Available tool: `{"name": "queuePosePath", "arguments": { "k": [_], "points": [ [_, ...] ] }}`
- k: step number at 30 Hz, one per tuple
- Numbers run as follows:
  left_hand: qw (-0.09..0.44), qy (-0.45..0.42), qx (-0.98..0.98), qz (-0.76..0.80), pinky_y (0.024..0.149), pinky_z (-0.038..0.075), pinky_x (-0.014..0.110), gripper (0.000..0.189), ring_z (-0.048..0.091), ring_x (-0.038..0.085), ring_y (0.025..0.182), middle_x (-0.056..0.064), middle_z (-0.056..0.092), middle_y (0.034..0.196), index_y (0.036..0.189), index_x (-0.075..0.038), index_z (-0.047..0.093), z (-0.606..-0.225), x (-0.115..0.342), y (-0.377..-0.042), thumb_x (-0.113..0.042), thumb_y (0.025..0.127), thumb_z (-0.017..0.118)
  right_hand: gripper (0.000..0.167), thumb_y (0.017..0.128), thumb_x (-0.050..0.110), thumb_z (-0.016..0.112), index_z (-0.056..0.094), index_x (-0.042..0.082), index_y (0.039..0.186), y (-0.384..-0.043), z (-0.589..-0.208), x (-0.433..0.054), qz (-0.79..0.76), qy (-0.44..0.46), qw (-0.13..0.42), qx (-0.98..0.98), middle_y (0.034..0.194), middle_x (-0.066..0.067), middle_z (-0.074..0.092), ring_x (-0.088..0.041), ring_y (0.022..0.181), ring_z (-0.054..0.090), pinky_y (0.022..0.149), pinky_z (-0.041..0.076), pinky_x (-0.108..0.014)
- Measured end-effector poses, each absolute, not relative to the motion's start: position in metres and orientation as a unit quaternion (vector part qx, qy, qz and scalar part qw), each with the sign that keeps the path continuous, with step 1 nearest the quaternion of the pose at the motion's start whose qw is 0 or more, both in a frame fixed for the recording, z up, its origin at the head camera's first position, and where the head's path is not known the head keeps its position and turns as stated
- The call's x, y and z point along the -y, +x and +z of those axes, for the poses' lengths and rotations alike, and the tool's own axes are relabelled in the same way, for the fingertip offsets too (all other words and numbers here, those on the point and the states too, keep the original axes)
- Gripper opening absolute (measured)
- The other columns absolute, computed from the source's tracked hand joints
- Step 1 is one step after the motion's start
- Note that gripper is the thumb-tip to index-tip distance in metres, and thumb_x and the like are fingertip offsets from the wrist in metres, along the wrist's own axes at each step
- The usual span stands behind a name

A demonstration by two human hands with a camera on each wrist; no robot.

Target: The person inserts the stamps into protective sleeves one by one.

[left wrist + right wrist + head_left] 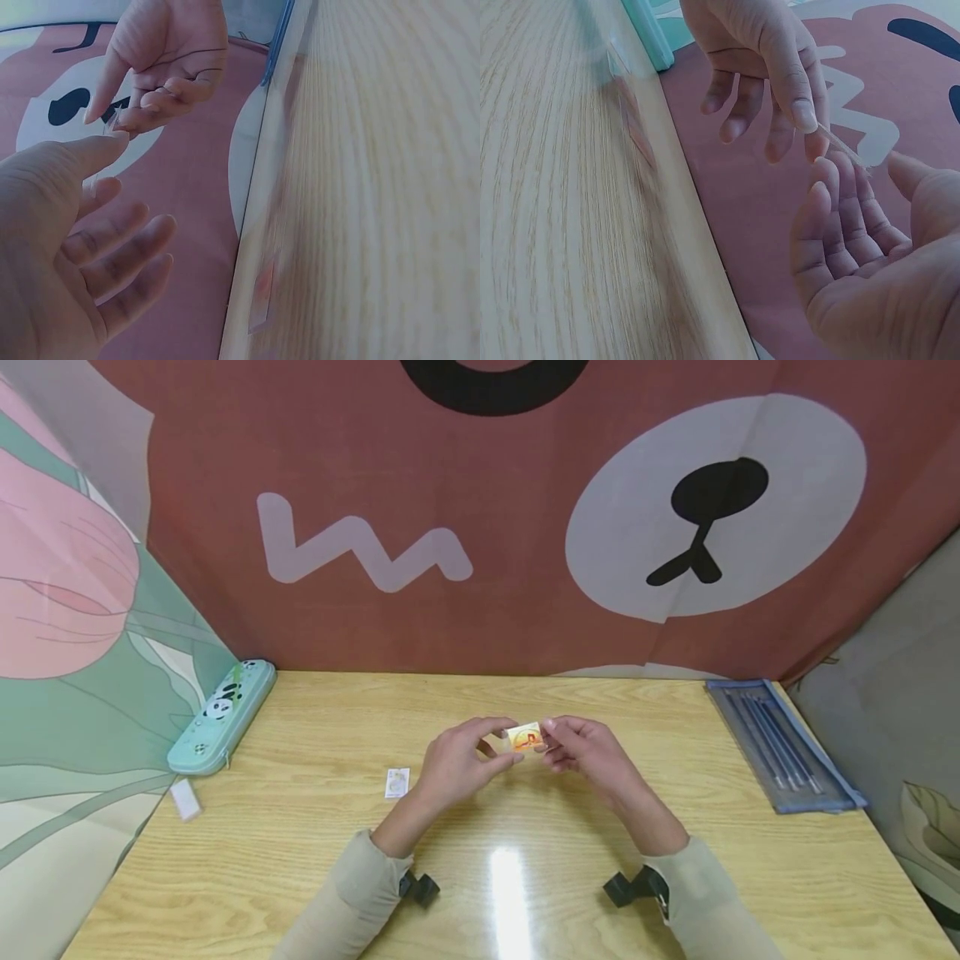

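Observation:
A small thin card (526,737) with yellow and orange print is held up over the table between both hands. My left hand (459,760) pinches it at its left side with thumb and index finger, the other fingers spread apart. In the right wrist view the card (845,146) shows nearly edge-on. My right hand (596,758) is at the card's right end, fingertips right at its edge, with the thumb (911,174) standing apart from it. Left of the left hand, a second small white card (397,782) with a faint picture lies flat on the table.
The wooden table (300,860) has a mint panda pencil case (222,718) at its far left, with a white block like an eraser (185,799) beside it. A blue-edged mesh pouch (783,747) holding several pencil-like sticks lies at the far right. A patterned cloth (360,627) hangs behind.

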State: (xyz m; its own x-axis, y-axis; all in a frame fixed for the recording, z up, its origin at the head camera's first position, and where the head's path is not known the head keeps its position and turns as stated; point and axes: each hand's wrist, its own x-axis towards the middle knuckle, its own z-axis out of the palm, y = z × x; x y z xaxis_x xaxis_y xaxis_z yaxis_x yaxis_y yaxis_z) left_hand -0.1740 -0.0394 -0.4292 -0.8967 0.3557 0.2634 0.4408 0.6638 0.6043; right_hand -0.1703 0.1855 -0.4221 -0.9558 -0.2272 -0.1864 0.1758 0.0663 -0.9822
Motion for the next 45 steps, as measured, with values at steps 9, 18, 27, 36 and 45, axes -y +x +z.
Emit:
{"name": "queuePosePath", "arguments": {
  "k": [9, 18, 27, 36, 45],
  "points": [
    [0.058, -0.205, 0.92, -0.328, 0.057, 0.05, 0.02, 0.045, 0.07, 0.001, 0.076, -0.01, 0.073, 0.111, 0.128, -0.03, 0.069, -0.43, 0.039, -0.173, -0.044, 0.087, 0.08, 0.051, 0.102, 0.028, 0.063, 0.053, -0.003, 0.141, -0.171, -0.424, -0.185, -0.683, -0.016, 0.163, -0.712, 0.102, 0.0, 0.076, -0.01, 0.077, 0.072, 0.071, 0.06, -0.023],
    [0.065, -0.199, 0.925, -0.318, 0.057, 0.05, 0.02, 0.049, 0.069, 0.001, 0.076, -0.011, 0.074, 0.111, 0.13, -0.031, 0.067, -0.433, 0.039, -0.174, -0.047, 0.086, 0.079, 0.043, 0.101, 0.024, 0.063, 0.06, -0.005, 0.134, -0.172, -0.425, -0.182, -0.677, -0.001, 0.138, -0.723, 0.097, 0.004, 0.072, -0.009, 0.075, 0.07, 0.07, 0.06, -0.024],
    [0.063, -0.22, 0.911, -0.342, 0.062, 0.053, 0.023, 0.063, 0.072, 0.005, 0.083, -0.008, 0.072, 0.119, 0.141, -0.03, 0.056, -0.432, 0.042, -0.173, -0.045, 0.086, 0.08, 0.04, 0.102, 0.026, 0.063, 0.063, -0.003, 0.13, -0.174, -0.425, -0.184, -0.68, 0.006, 0.129, -0.722, 0.094, 0.006, 0.071, -0.01, 0.077, 0.067, 0.07, 0.059, -0.024],
    [0.023, -0.192, 0.914, -0.356, 0.073, 0.059, 0.034, 0.058, 0.072, 0.015, 0.099, -0.002, 0.069, 0.127, 0.142, -0.03, 0.057, -0.425, 0.065, -0.178, -0.048, 0.09, 0.075, 0.032, 0.103, 0.018, 0.06, 0.066, -0.004, 0.126, -0.186, -0.43, -0.188, -0.64, 0.012, 0.163, -0.751, 0.091, 0.0, 0.072, -0.011, 0.077, 0.069, 0.074, 0.063, -0.028],
    [0.015, -0.163, 0.928, -0.336, 0.086, 0.059, 0.047, 0.049, 0.068, 0.026, 0.114, 0.007, 0.069, 0.13, 0.14, -0.023, 0.06, -0.426, 0.099, -0.195, -0.047, 0.098, 0.064, 0.021, 0.102, 0.016, 0.061, 0.075, 0.005, 0.113, -0.198, -0.446, -0.173, -0.51, -0.045, 0.217, -0.831, 0.084, -0.005, 0.071, -0.014, 0.072, 0.062, 0.065, 0.055, -0.027]
  ]
}}
